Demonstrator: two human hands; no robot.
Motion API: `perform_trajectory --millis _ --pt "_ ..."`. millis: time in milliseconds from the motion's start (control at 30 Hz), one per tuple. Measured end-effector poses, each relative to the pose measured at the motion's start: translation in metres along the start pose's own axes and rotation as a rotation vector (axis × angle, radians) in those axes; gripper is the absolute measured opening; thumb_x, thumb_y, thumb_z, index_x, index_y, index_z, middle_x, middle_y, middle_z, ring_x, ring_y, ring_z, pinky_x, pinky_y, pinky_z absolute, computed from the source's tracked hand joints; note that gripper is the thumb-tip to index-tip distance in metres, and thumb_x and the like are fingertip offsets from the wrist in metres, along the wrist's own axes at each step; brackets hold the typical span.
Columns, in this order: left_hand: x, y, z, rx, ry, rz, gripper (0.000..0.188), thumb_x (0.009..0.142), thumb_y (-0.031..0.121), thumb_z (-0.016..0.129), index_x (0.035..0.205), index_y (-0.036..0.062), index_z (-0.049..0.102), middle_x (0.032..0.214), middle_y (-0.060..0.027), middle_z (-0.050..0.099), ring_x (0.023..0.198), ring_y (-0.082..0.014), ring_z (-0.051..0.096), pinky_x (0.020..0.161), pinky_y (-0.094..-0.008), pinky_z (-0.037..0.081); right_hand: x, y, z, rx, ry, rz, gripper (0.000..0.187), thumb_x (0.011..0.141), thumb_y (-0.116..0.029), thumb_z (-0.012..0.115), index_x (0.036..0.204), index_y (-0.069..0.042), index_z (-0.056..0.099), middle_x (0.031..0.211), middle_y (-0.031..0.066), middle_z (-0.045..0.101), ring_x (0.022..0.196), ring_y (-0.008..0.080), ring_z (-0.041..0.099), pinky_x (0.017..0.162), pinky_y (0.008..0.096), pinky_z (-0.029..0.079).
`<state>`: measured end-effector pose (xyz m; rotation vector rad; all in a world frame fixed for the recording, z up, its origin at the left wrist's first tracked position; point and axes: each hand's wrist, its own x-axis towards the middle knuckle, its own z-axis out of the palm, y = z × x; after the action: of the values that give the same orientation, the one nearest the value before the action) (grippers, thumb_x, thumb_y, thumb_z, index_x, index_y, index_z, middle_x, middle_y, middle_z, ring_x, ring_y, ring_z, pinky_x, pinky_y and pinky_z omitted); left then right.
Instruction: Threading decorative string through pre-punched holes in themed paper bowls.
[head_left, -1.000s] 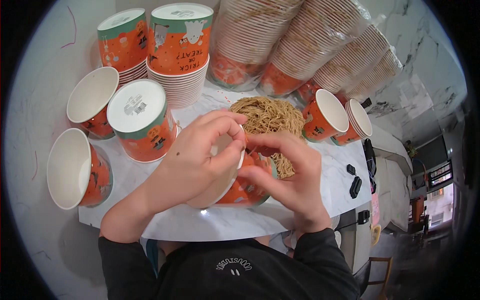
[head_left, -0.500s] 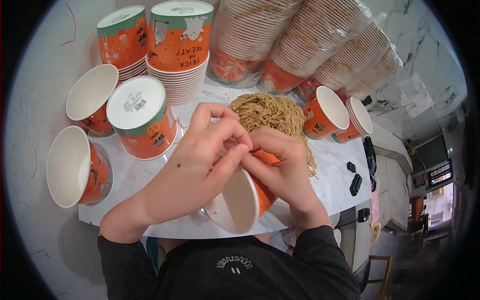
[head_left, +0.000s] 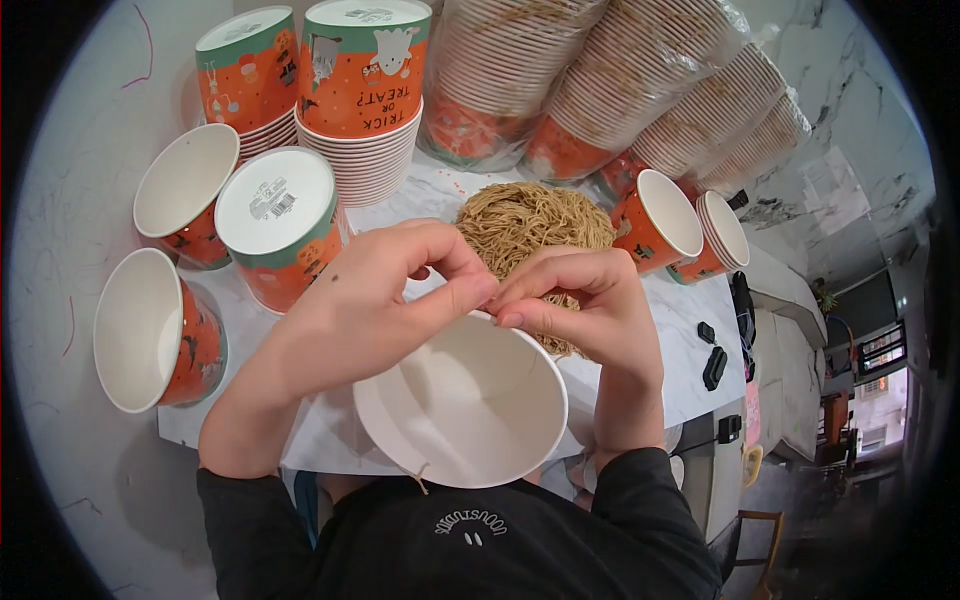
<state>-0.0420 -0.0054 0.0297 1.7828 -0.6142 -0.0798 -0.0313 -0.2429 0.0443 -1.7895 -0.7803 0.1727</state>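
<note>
A large paper bucket (head_left: pixel 470 410), white inside, is tilted with its mouth toward me in front of my body. A short end of tan string (head_left: pixel 421 480) sticks out at its near rim. My left hand (head_left: pixel 400 290) is pinched at the far rim, with thumb and forefinger together; what they hold is too small to make out. My right hand (head_left: pixel 570 295) meets it there, fingers closed and thumb on the rim of the bucket. Just behind the hands lies a heap of tan string (head_left: pixel 530 222), partly hidden by them.
Orange-and-green paper buckets stand at the left, some upside down (head_left: pixel 275 215), some upright (head_left: pixel 140 330). Tall stacks of buckets in clear plastic (head_left: pixel 510 70) line the back. More buckets (head_left: pixel 655 220) and small black objects (head_left: pixel 714 368) sit at the right of the marbled table (head_left: pixel 680 345).
The bucket has turned so that its open mouth faces me, and the string end at its near rim now shows. My hands have shifted slightly and stay pinched together at the rim.
</note>
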Motion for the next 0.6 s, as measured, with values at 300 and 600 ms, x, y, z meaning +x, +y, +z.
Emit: perform_trajectory --millis 300,600 --pt "0.002 0.009 -0.018 -0.545 -0.161 -0.308 0.025 0.105 0.027 0.056 0.097 0.0032 0.057 0.082 -0.004 0.063 0.048 -0.0062 0.053 0.045 -0.018 0.04 0.004 0.014 -0.006 0.093 0.027 0.073 0.01 0.084 -0.001 0.079 0.092 0.004 0.076 0.094 0.0111 0.074 0.085 0.0146 0.069 0.073 0.0253 0.053" --pt "-0.006 0.026 -0.022 -1.073 -0.339 -0.311 0.058 0.1 0.012 0.057 0.148 -0.0088 0.03 0.128 -0.0256 0.052 0.077 -0.0213 0.068 0.051 -0.032 0.065 0.01 0.022 0.004 -0.138 0.189 0.012 0.011 0.088 -0.007 0.077 0.093 0.002 0.075 0.086 0.0065 0.071 0.078 0.0122 0.067 0.07 0.0266 0.053"
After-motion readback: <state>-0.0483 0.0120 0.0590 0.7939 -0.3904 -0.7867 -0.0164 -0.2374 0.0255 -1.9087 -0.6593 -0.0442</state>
